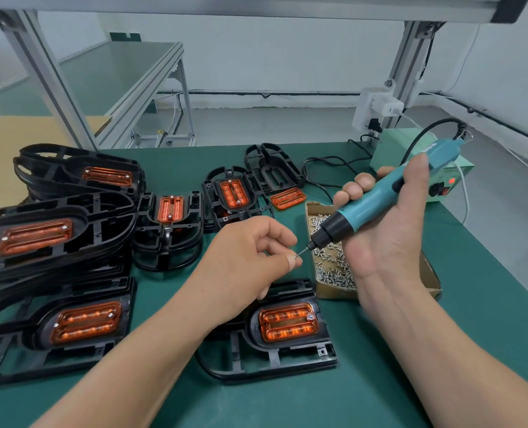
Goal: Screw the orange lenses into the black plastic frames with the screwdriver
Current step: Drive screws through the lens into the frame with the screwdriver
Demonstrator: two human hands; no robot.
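Observation:
My right hand (pixel 383 230) grips a teal electric screwdriver (pixel 377 199), tilted with its bit pointing down and left. My left hand (pixel 250 254) pinches a small screw (pixel 296 256) right at the bit's tip. Below both hands lies a black plastic frame (pixel 275 353) on the green mat, with an orange lens (pixel 289 322) seated in it and one screw showing at the lens's upper right corner. A loose orange lens (pixel 288 198) lies further back beside an empty black frame (pixel 272 168).
A cardboard box of screws (pixel 333 261) sits under my right hand. Stacks of black frames with lenses (pixel 55 236) fill the left side, and a couple more (pixel 170 220) lie in the middle. The screwdriver's green power unit (pixel 423 168) and cables stand at the back right.

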